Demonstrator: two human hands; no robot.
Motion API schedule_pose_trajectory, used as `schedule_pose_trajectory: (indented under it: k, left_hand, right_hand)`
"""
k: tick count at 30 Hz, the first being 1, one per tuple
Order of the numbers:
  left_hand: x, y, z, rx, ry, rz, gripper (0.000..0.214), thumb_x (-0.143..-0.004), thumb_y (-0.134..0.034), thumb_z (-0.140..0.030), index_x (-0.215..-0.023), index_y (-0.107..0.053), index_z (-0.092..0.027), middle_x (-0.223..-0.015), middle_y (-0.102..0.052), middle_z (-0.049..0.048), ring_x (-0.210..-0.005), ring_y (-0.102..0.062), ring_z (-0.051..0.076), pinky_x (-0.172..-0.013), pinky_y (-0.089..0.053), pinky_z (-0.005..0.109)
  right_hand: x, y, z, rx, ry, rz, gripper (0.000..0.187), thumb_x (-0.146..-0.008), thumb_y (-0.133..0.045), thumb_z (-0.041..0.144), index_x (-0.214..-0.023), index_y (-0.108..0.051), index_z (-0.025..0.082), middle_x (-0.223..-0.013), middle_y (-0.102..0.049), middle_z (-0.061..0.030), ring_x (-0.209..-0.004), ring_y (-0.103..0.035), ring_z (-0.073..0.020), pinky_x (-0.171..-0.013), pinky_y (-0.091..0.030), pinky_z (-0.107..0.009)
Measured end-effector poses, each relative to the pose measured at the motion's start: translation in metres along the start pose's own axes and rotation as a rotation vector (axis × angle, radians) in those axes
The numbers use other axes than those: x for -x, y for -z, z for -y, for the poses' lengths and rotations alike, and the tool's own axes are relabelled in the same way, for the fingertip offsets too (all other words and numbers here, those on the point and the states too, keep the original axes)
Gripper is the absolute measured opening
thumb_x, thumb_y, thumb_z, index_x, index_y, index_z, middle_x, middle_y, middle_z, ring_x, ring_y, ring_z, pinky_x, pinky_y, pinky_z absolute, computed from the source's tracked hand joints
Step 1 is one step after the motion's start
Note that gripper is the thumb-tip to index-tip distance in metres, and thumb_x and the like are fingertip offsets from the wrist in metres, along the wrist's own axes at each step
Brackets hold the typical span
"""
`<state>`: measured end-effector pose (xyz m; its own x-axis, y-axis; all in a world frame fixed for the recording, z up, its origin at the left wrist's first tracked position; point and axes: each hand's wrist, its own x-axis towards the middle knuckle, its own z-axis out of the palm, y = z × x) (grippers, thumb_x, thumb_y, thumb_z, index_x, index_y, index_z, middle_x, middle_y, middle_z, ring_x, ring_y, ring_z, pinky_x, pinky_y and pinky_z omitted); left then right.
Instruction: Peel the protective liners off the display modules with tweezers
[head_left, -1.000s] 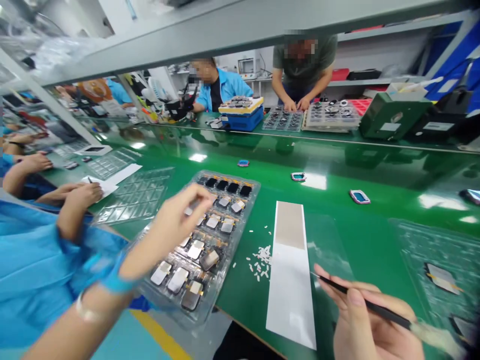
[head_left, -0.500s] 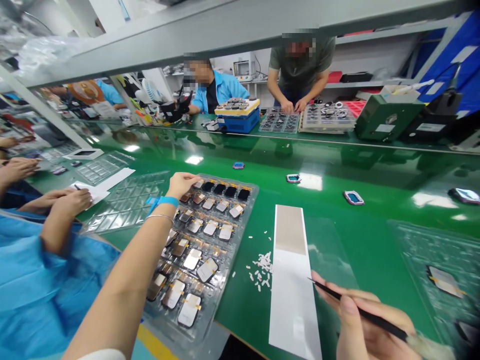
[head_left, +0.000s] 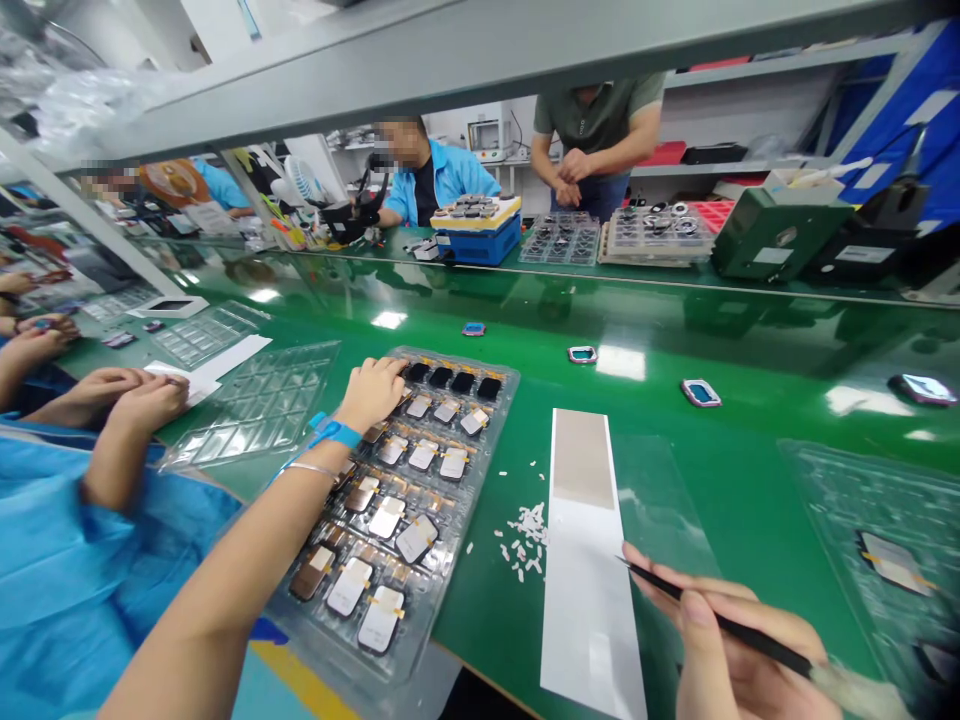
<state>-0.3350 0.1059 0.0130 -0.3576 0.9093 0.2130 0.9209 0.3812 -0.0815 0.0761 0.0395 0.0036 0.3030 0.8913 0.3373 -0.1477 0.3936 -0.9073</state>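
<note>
My left hand is palm down over the far left corner of a clear plastic tray. Its fingers bend down beside a black screen panel in the far row; the fingertips are partly hidden, and I cannot make out what they hold. Several flat display modules, such as a white-backed one with orange tape, sit in the tray's rows. My right hand is closed round black tweezers, their tip over a long white strip with a beige upper end. Small white pieces lie left of the strip.
Another clear tray stands at the right, and an emptied-looking tray at the left. Small framed parts, one nearby, lie along the green bench. A co-worker's hands are close on the left. A grey shelf beam crosses overhead.
My left hand has turned from a raised pinch to palm down, lower over the tray. My right hand is nearly still. The standing person opposite has lifted their hands off the trays.
</note>
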Motion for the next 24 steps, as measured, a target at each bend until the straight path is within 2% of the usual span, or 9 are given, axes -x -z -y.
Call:
schedule_pose_trajectory:
  k: [9, 13, 18, 24]
  left_hand:
    - [-0.012, 0.010, -0.004, -0.031, 0.004, 0.028, 0.034, -0.097, -0.064, -0.032, -0.127, -0.061, -0.017, -0.129, -0.063, 0.0107, -0.110, -0.065, 0.026, -0.092, -0.056, 0.048]
    - [-0.021, 0.011, -0.011, 0.025, 0.075, 0.043, 0.034, -0.097, -0.064, -0.033, -0.128, -0.060, -0.017, -0.129, -0.063, 0.0106, -0.108, -0.066, 0.026, -0.090, -0.057, 0.047]
    - [-0.029, 0.008, -0.025, 0.087, 0.156, 0.126, 0.033, -0.097, -0.063, -0.034, -0.126, -0.061, -0.018, -0.127, -0.064, 0.0103, -0.107, -0.066, 0.025, -0.090, -0.057, 0.046]
    - [-0.036, 0.014, -0.026, 0.143, 0.277, 0.182, 0.033, -0.097, -0.065, -0.034, -0.125, -0.062, -0.018, -0.126, -0.064, 0.0099, -0.107, -0.066, 0.025, -0.090, -0.057, 0.046]
  right_hand:
    - [-0.001, 0.002, 0.003, -0.001, -0.021, 0.073, 0.012, -0.087, -0.072, 0.015, -0.083, -0.062, 0.018, -0.082, -0.072, -0.0064, -0.079, -0.078, -0.0247, -0.072, -0.069, -0.042]
    - [0.000, 0.003, 0.003, -0.028, -0.038, 0.102, 0.011, -0.089, -0.071, 0.015, -0.084, -0.061, 0.018, -0.083, -0.072, -0.0060, -0.080, -0.079, -0.0256, -0.072, -0.069, -0.039]
    - [-0.001, 0.006, 0.002, -0.039, -0.058, 0.117, 0.011, -0.089, -0.072, 0.016, -0.086, -0.061, 0.018, -0.085, -0.072, -0.0060, -0.080, -0.080, -0.0278, -0.071, -0.069, -0.039]
    - [-0.004, 0.002, 0.004, -0.081, -0.074, 0.129, 0.011, -0.089, -0.072, 0.019, -0.087, -0.061, 0.019, -0.083, -0.072, -0.0048, -0.080, -0.080, -0.0276, -0.068, -0.069, -0.039]
